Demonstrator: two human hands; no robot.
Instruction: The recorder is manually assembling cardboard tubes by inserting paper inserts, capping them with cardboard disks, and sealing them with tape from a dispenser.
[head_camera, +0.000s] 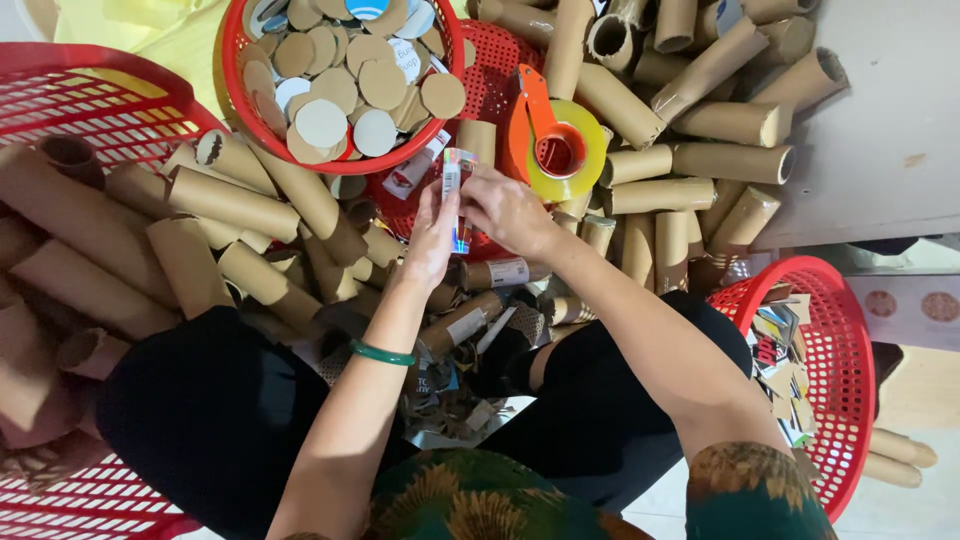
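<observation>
Centre frame: my left hand (432, 237) and right hand (505, 208) both pinch a small shiny printed cardboard tube (455, 195), orange tape dispenser (548, 140) just right.

Cardboard tubes (230, 200), red baskets (840, 370), cardboard discs (350, 70) surround.

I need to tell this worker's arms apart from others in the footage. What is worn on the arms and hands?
Both hands are bare, with no gloves or rings visible. The left hand has a green bangle around its wrist. The right hand has nothing on its wrist. Short sleeves in a dark green and orange floral print cover the upper arms.
</observation>
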